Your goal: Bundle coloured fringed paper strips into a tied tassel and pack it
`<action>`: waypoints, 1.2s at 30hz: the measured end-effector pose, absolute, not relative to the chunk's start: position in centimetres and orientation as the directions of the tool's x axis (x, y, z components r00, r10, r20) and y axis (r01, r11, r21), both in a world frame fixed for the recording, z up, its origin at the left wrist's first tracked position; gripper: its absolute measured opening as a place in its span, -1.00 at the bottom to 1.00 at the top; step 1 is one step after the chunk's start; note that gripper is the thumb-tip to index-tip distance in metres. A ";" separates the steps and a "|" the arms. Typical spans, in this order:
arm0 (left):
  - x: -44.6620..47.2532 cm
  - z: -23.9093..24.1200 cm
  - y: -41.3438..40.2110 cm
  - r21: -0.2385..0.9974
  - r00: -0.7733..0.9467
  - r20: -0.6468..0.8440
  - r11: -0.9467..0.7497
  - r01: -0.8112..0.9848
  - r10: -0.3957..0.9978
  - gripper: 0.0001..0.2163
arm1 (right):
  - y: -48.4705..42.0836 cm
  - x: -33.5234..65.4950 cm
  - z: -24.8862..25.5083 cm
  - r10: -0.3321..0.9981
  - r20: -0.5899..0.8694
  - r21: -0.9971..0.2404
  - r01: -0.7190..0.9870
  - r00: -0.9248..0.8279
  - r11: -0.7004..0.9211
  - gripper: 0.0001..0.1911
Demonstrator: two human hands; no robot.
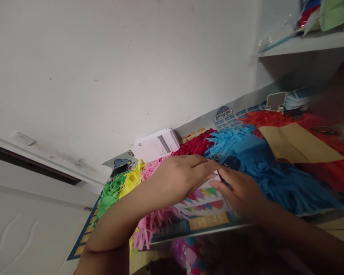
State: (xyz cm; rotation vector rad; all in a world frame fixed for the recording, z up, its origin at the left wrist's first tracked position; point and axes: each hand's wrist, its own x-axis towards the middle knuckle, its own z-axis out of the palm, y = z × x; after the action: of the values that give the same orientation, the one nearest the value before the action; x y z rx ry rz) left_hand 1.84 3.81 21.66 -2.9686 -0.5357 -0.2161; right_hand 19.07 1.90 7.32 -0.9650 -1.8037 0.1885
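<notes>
My left hand lies palm down on the desk mat, fingers stretched toward the right and resting on a small white card printed with coloured shapes. My right hand meets it from the right, its fingers curled against the card's edge by the left fingertips. Piles of fringed paper strips surround both hands: pink under my left wrist, yellow and green to the left, blue and red behind. Whether the right fingers pinch the card is unclear.
A printed desk mat with a multiplication table covers the desk. A white box stands against the wall behind the strips. A tan folded sheet lies on the red and blue paper at right. A shelf with coloured items hangs upper right.
</notes>
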 end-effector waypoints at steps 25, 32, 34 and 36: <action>1.8 21.0 3.5 -0.258 0.926 0.314 -0.920 0.296 0.210 -0.76 | 2.2 19.1 7.1 0.689 0.702 -0.539 0.499 -0.178 0.678 -0.60; 2.0 20.6 2.8 -0.249 0.896 0.374 -0.904 0.347 0.241 -0.82 | 2.0 19.1 6.9 0.635 0.761 -0.495 0.511 -0.136 0.703 -0.60; 2.0 20.6 2.6 -0.263 0.899 0.367 -0.901 0.346 0.238 -0.80 | 2.0 19.1 7.0 0.646 0.752 -0.514 0.495 -0.132 0.700 -0.59; 2.0 20.5 2.4 -0.281 0.902 0.357 -0.894 0.350 0.241 -0.79 | 2.0 19.1 7.0 0.658 0.741 -0.533 0.479 -0.133 0.697 -0.57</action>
State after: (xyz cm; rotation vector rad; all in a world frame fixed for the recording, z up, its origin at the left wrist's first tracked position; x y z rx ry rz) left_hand 2.02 2.37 20.46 -2.7255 -0.4371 -0.4499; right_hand 19.05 1.98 7.01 -0.9050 -1.7800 0.1982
